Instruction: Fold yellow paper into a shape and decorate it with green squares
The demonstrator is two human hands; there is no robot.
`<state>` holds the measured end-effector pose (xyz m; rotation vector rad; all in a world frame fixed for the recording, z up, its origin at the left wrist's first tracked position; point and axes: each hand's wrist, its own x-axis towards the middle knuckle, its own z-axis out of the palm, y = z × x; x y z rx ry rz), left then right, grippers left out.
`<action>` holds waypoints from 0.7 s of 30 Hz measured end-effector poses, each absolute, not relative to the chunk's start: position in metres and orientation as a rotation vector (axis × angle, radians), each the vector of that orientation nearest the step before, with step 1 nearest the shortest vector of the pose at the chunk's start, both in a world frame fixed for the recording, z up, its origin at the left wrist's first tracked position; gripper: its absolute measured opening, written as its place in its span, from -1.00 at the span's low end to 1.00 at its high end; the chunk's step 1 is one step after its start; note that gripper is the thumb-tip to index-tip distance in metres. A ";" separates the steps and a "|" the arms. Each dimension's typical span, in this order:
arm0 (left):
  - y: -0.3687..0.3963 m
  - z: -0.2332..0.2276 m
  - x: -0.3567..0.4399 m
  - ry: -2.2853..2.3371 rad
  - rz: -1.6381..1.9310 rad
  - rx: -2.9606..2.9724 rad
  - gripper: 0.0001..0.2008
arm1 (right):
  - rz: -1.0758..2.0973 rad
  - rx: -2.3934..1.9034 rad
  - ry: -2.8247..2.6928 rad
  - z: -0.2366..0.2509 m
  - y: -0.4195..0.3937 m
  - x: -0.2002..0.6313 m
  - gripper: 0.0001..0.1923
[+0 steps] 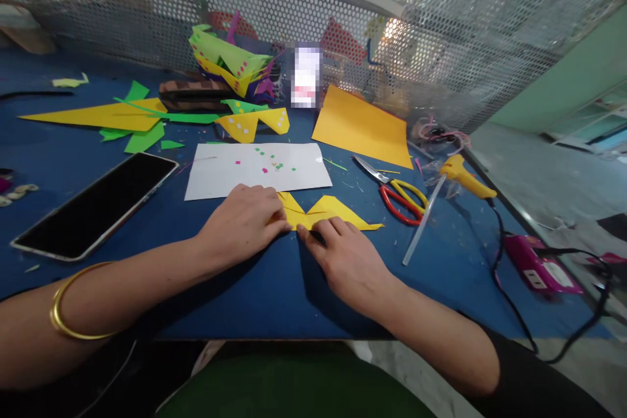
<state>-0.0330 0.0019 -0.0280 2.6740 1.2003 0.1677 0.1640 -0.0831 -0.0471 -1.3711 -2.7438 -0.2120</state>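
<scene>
A folded yellow paper shape [333, 210] lies on the blue table [274, 294] in front of me. My left hand [242, 222] presses down on its left part, fingers curled over the paper. Fingertips of my right hand [345, 258] push along its lower edge near the middle. Both hands rest flat on the paper rather than lifting it. A gold bangle [68, 313] is on my left wrist.
White sheet [230, 173] with tiny coloured squares just behind the hands. Phone [93, 206] at left. Red-and-yellow scissors [399, 192], glue stick [421, 222], yellow glue gun [465, 176] and pink power strip [536, 268] at right. Orange sheet [362, 125], yellow and green paper scraps and a perforated metal screen [441, 32] behind.
</scene>
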 end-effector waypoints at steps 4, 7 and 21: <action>0.004 -0.030 -0.043 1.166 0.253 2.631 -0.79 | -0.205 -1.371 -2.737 -0.049 -0.084 0.164 -0.49; 0.005 -0.030 -0.044 1.157 0.270 2.637 -0.79 | -0.204 -1.367 -2.736 -0.050 -0.084 0.165 -0.47; 0.014 -0.022 -0.040 1.193 0.058 2.648 -0.80 | -0.189 -1.394 -2.739 -0.049 -0.084 0.165 -0.49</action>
